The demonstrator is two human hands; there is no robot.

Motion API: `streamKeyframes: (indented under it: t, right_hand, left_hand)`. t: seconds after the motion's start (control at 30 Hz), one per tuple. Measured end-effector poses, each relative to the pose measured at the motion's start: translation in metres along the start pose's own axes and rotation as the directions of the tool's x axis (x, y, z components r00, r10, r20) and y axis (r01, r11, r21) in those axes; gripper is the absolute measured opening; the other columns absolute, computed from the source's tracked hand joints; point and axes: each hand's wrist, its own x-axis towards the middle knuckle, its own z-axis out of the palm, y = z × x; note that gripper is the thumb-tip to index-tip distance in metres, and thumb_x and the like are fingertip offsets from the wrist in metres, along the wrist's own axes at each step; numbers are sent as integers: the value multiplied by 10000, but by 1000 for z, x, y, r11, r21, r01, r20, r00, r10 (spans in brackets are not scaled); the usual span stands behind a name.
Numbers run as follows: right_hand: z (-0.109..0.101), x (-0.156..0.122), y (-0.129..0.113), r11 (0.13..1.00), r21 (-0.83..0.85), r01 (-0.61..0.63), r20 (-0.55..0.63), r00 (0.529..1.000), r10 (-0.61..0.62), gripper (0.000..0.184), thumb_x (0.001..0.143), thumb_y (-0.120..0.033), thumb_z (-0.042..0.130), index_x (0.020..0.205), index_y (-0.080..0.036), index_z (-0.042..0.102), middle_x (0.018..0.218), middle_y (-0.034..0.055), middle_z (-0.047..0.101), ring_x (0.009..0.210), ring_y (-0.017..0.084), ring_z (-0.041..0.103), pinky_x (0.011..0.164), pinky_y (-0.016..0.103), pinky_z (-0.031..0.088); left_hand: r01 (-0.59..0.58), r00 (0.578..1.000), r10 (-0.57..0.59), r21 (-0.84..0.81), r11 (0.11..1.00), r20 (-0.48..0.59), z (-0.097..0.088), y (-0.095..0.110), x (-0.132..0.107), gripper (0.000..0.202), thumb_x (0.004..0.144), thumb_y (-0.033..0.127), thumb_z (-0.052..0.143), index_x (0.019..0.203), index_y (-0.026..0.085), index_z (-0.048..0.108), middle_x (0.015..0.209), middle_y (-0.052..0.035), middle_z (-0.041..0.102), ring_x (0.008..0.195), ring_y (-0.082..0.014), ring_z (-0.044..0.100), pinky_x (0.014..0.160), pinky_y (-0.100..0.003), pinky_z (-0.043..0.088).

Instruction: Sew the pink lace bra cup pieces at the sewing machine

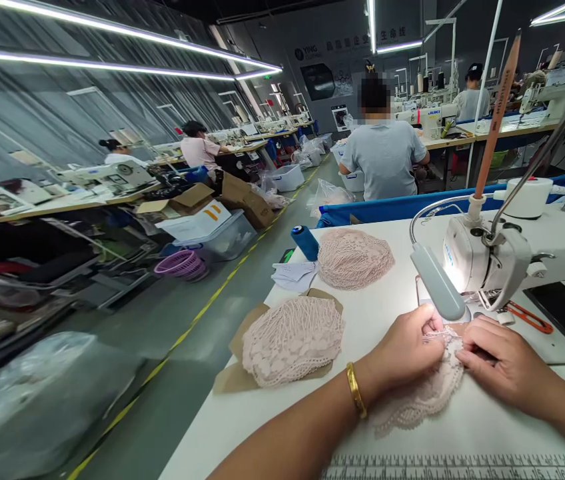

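Note:
Both hands work at a pale pink lace piece [442,387] on the white table, just in front of the sewing machine [482,250]. My left hand [410,343], with a gold bracelet on its wrist, pinches the lace's upper edge. Opposite it, my right hand [505,360] has its fingers closed on the same edge. The machine's grey lamp [437,283] hangs right above the fingers and hides the needle area. To the left lie two stacks of similar lace: one lace stack [292,340] on brown card, another lace stack [355,259] farther back.
A blue thread cone [305,243] and white paper pieces [294,275] lie at the table's left edge. An orange tool [530,317] rests beside the machine. A printed ruler [462,468] runs along the front. Co-workers sit at machines beyond; one person [382,160] faces away.

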Motion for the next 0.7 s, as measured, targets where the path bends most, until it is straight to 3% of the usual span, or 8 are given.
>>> streamKeyframes:
  t: [0.1,0.2,0.33,0.57,0.7]
  right_hand:
    - [5,-2,3,999,-44,-5,-65,998,2,229,1105,-278,514,879,-246,502,777,-23,569,697,167,561,639,312,456]
    - [9,-5,4,998,-24,-65,-96,993,62,105,1101,-309,535,1011,-257,543,848,-18,644,734,171,631,666,318,508]
    - [10,-6,4,998,-30,-50,-101,994,47,77,1107,-299,527,1162,-274,575,983,13,700,852,208,671,752,359,532]
    - [6,0,-4,986,-132,102,-169,978,-124,97,1096,-191,527,1029,-238,580,845,-8,645,723,174,595,671,325,463]
    - [7,2,-6,976,-176,125,-178,971,-156,126,1097,-176,517,1006,-227,588,813,-9,638,695,175,582,671,338,441]
  left_hand:
    - [21,1000,-21,-37,999,-21,3,2,-2,178,777,202,673,952,198,644,833,18,648,775,-171,603,701,-277,479]
    - [27,1000,-28,-48,998,-7,5,4,-3,61,826,217,644,834,184,694,786,3,654,762,-170,598,672,-269,468]
    - [-42,999,42,-11,999,-22,7,5,-4,121,869,208,620,770,188,688,777,3,665,763,-163,589,705,-268,476]
    - [-179,982,186,136,974,-38,13,-5,-3,200,865,167,619,667,188,603,701,20,565,691,-137,528,641,-256,419]
    - [-246,965,257,168,955,-48,16,-5,-5,237,894,175,597,658,188,584,686,18,561,680,-133,522,625,-251,407]
